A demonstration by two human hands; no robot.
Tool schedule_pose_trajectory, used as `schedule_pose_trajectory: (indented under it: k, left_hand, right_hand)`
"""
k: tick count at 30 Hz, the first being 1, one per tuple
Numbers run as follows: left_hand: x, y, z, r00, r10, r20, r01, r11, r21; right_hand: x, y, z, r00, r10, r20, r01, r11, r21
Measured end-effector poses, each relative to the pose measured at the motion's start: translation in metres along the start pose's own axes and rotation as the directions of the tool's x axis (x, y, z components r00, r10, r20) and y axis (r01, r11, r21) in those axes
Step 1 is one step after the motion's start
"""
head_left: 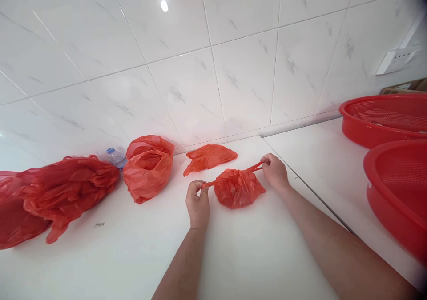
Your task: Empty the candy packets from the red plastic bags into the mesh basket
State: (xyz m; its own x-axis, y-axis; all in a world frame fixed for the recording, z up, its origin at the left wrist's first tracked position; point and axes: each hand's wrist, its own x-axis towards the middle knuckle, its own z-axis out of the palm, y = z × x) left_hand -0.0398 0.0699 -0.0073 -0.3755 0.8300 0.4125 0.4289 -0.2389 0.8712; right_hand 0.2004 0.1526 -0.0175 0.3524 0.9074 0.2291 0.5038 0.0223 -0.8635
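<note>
A small red plastic bag (237, 189) lies bunched on the white counter (253, 251) in front of me. My left hand (198, 204) is closed on the bag's left handle strip. On the other side, my right hand (275, 171) pinches the right handle strip. Both strips are stretched taut outward from a knot at the bag's top.
A flat empty red bag (208, 157) lies just behind. An open red bag (148, 166) stands further left, next to a clear bottle with a blue cap (115, 155). More crumpled red bags (63, 191) are piled at far left. Two red mesh baskets (383, 120) (400, 189) sit at right.
</note>
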Motion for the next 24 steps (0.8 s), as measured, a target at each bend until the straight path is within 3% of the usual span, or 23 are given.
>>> schedule_pose_trajectory:
  k: [4,8,10,12,14,16,18,20,21,24]
  left_hand:
    - [0.002,-0.004,0.001,0.995,-0.096,-0.037,0.093,0.993,-0.077]
    - [0.006,-0.010,-0.001,0.977,-0.182,-0.114,0.175,0.982,-0.067]
    - [0.006,-0.008,-0.002,0.980,-0.100,-0.170,0.098,0.995,-0.022]
    - [0.002,-0.001,-0.002,0.978,0.111,-0.179,-0.098,0.992,0.079]
    - [-0.005,0.008,0.001,0.939,0.340,-0.059,-0.320,0.922,0.217]
    - [-0.014,0.015,0.007,0.882,0.438,0.173,-0.471,0.819,0.327]
    - [-0.020,0.018,0.013,0.836,0.393,0.383,-0.532,0.749,0.395]
    - [-0.021,0.014,0.015,0.829,0.308,0.467,-0.523,0.724,0.450]
    - [-0.019,0.011,0.015,0.844,0.275,0.460,-0.498,0.721,0.482]
    - [-0.005,-0.001,0.003,0.921,0.197,0.335,-0.369,0.714,0.595]
  right_hand:
    - [0.002,0.003,-0.003,0.999,0.047,0.008,-0.047,0.996,-0.080]
    - [0.000,0.003,0.000,0.992,-0.024,0.125,0.033,0.997,-0.071]
    - [-0.003,0.001,0.004,0.978,-0.096,0.184,0.108,0.993,-0.056]
    - [-0.009,-0.003,0.010,0.951,-0.182,0.251,0.202,0.978,-0.055]
    - [-0.019,-0.009,0.018,0.904,-0.276,0.326,0.306,0.951,-0.044]
    - [-0.033,-0.016,0.027,0.833,-0.381,0.401,0.417,0.909,-0.004]
    - [-0.046,-0.022,0.036,0.743,-0.471,0.475,0.511,0.858,0.052]
    - [-0.056,-0.026,0.041,0.693,-0.511,0.510,0.548,0.832,0.088]
    - [-0.058,-0.027,0.043,0.698,-0.507,0.506,0.540,0.837,0.093]
    - [-0.057,-0.028,0.048,0.779,-0.447,0.441,0.475,0.878,0.051]
